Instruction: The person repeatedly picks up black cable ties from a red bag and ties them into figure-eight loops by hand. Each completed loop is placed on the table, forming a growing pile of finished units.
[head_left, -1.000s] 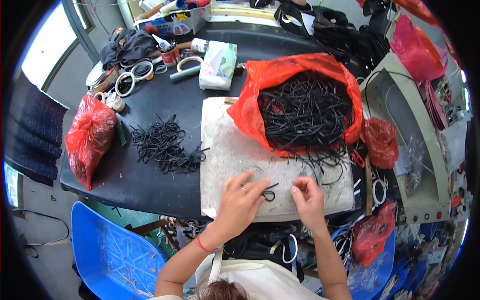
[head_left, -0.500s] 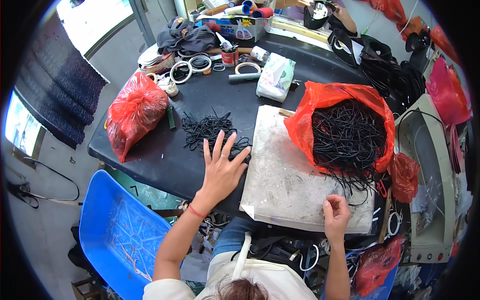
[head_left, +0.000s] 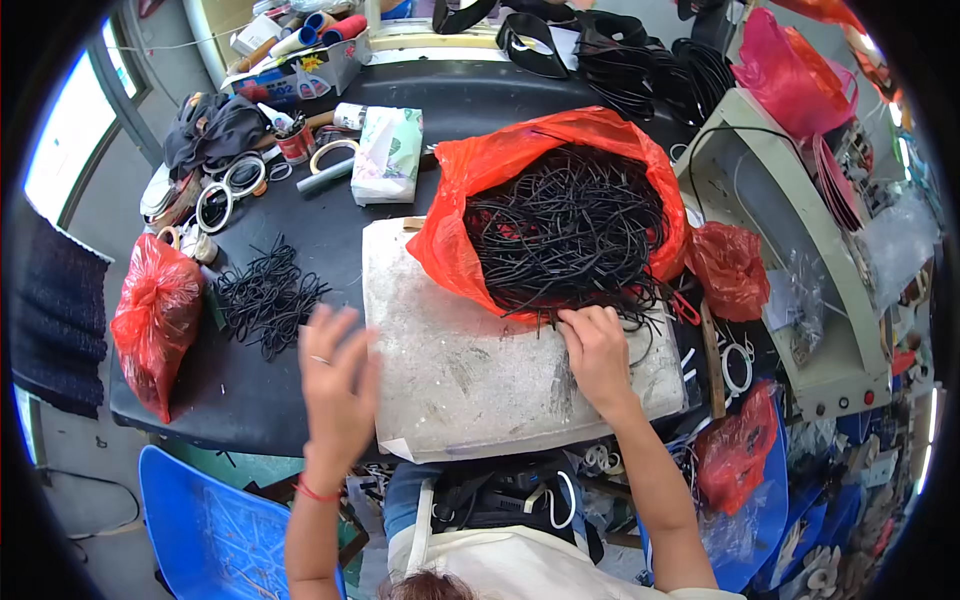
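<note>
A red plastic bag (head_left: pixel 450 235) stands with its mouth wide, full of tangled black cords (head_left: pixel 570 225), on a worn whitish board (head_left: pixel 470 380). At the bag's near edge my right hand (head_left: pixel 600 360) is closed, its thumb and fingertips on the cord ends that spill out. My left hand (head_left: pixel 338 385), a little blurred, hovers over the board's left edge, fingers apart and holding nothing. Beyond it to the left, a smaller pile of black cords (head_left: pixel 268 295) lies on the black tabletop (head_left: pixel 270 390).
A tied red bag (head_left: pixel 155 320) sits at the table's left end. Tape rings (head_left: pixel 243 177), a grey tube (head_left: pixel 325 178) and a tissue pack (head_left: pixel 388 155) lie behind. A blue bin (head_left: pixel 215 530) is below left. To the right stands a beige machine housing (head_left: pixel 790 230).
The view has swung to the right. My right hand has moved up to the cords at the bag's edge. My left hand has drawn back from the small cord pile.
</note>
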